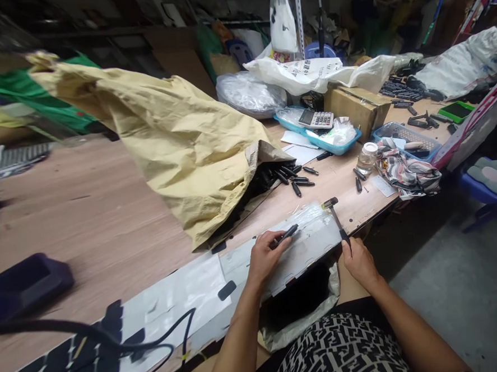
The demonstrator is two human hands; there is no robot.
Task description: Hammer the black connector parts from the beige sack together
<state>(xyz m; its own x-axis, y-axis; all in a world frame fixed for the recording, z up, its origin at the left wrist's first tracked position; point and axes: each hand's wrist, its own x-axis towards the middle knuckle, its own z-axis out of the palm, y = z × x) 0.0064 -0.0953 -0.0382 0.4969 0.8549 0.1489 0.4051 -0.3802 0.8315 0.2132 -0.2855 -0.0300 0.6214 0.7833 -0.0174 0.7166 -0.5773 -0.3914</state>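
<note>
My left hand (264, 256) is closed on a slim black pen-like part (285, 234), holding it flat on a grey pad (302, 244) at the table's near edge. My right hand (358, 260) grips the black handle of a small hammer (334, 214); its metal head rests on the pad's far right corner. A big yellow sack (173, 134) lies open just behind, with more black parts (292, 177) spilling from its mouth.
A plastic bag (302, 306) hangs open under the table edge by my lap. A blue tray with a calculator (317, 120), a cardboard box (359, 109), a small jar (368, 156), a patterned cloth (408, 173) and black cables (115, 345) lie around.
</note>
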